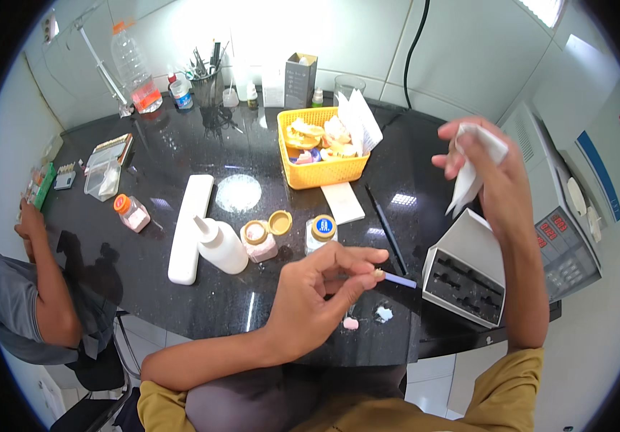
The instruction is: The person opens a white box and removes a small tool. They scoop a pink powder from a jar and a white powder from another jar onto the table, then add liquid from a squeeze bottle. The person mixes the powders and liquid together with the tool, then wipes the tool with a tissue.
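Observation:
My left hand [308, 302] is closed in a pinch in front of me. It holds a thin lilac stick [401, 281] with a small yellowish piece at its near end; the fingertips partly hide that piece. Raised at the right, my right hand [496, 183] grips a folded white tissue [466, 176]. Below it stands a white box [466, 284] with a black slotted insert. On the black table under my left hand lie a pink blob [351, 324] and a pale blue blob [384, 314]. A dark slim brush-like tool [388, 229] rests beyond the stick.
A white nozzle bottle [223, 248], an opened jar of pink powder [259, 248] and a blue-lidded jar [322, 230] stand ahead. Behind them is a yellow basket [324, 176] of dental models. At right stands a machine with red displays [551, 230]; a co-worker [25, 295] sits at left.

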`<action>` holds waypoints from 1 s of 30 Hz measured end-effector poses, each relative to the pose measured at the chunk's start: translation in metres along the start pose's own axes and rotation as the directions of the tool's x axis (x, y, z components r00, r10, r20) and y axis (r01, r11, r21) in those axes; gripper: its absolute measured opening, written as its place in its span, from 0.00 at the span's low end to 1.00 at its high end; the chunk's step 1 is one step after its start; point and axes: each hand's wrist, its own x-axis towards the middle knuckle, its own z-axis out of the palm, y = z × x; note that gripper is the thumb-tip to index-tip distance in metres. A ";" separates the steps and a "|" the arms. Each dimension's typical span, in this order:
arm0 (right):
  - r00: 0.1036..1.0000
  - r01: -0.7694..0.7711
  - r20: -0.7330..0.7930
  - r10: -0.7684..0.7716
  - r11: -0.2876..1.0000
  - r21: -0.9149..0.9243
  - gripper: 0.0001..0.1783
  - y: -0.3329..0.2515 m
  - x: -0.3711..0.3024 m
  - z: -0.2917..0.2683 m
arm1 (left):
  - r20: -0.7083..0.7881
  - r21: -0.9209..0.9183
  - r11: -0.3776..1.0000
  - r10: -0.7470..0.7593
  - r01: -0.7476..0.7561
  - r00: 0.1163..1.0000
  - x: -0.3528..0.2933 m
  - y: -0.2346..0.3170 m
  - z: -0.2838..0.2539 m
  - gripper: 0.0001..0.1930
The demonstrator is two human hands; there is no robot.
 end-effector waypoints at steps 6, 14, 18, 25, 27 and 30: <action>0.988 -0.042 0.120 0.098 0.917 -0.396 0.19 0.018 0.104 -0.014 | 0.088 -0.081 0.992 -0.086 0.093 0.992 -0.006 0.005 -0.002 0.04; 0.938 0.239 0.344 -0.040 0.795 -0.558 0.09 0.105 0.212 0.008 | 0.143 -0.029 0.964 -0.259 0.266 0.955 -0.004 0.011 -0.002 0.07; 0.936 0.240 0.352 -0.007 0.744 -0.624 0.08 0.120 0.237 0.029 | 0.146 0.014 0.954 -0.299 0.300 0.943 -0.003 0.013 -0.004 0.09; 0.899 0.350 0.437 -0.030 0.648 -0.676 0.13 0.151 0.259 0.046 | 0.183 -0.053 0.948 -0.299 0.313 0.937 0.000 0.010 -0.008 0.10; 0.894 0.354 0.448 0.001 0.611 -0.708 0.13 0.150 0.261 0.051 | 0.178 -0.042 0.940 -0.326 0.338 0.928 0.003 0.013 -0.008 0.09; 0.882 0.371 0.471 0.038 0.562 -0.740 0.12 0.145 0.267 0.062 | 0.180 -0.066 0.940 -0.319 0.335 0.931 0.002 0.013 -0.010 0.09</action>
